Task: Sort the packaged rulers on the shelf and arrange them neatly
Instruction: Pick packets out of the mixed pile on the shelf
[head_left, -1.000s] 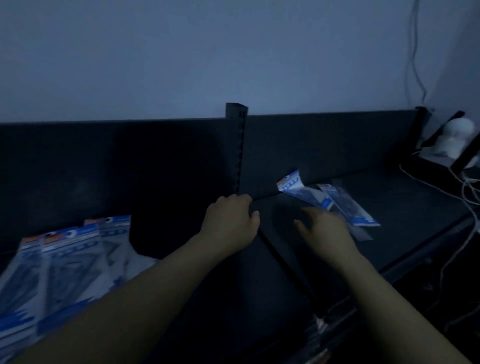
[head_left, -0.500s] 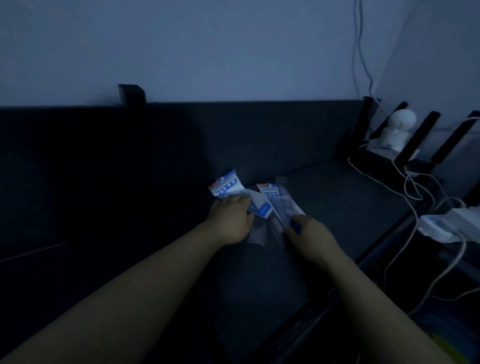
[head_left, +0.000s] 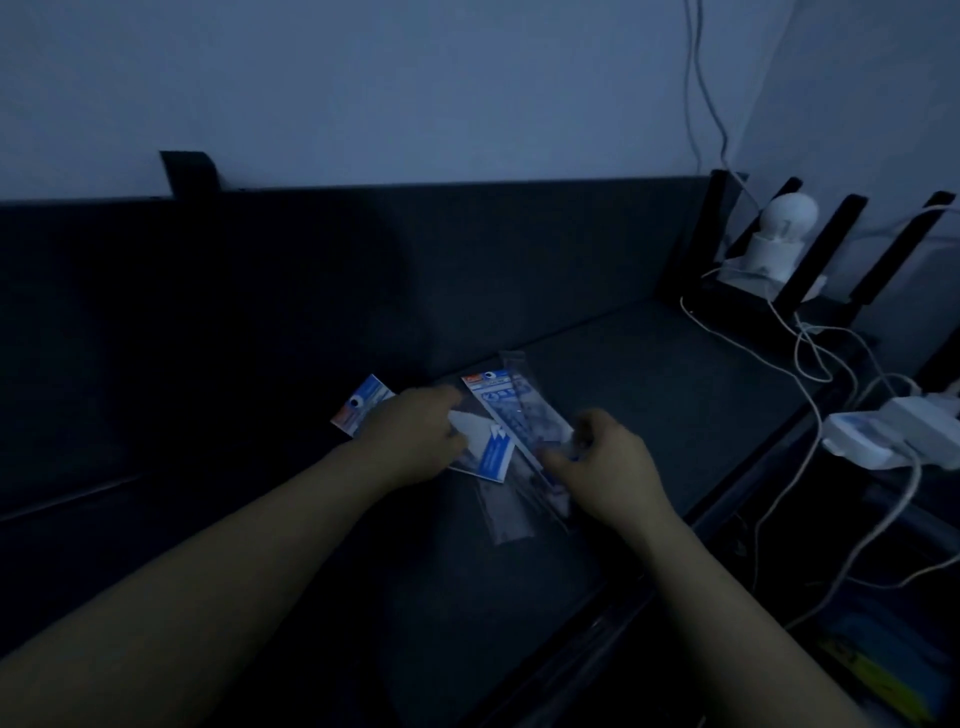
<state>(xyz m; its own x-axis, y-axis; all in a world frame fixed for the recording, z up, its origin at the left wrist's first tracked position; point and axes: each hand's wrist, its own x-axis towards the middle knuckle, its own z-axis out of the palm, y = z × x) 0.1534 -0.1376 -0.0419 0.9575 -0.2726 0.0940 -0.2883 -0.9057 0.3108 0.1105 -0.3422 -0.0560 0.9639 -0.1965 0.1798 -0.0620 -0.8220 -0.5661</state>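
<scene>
Nearest to me, both forearms reach out over the dark shelf (head_left: 649, 405). A clear sleeve (head_left: 506, 514) lies flat on it, poking toward me from between the hands. My left hand (head_left: 415, 436) rests on a slanted ruler packet (head_left: 366, 402) with its fingers bent down across the middle. The packet's blue header shows to the hand's left and its blue-and-white end to the right. I cannot tell whether that hand grips or merely presses. My right hand (head_left: 608, 457) has its thumb and curled fingers closed on the lower part of a long ruler packet (head_left: 511, 410), which lies just beside the first, header pointing away from me. Behind the packets rises the shelf's dark back panel (head_left: 467, 270). Off to the far right, pale cables (head_left: 810, 395) trail past a white power block (head_left: 883, 431) and up to a round white device (head_left: 784, 228) against the wall (head_left: 415, 78).
</scene>
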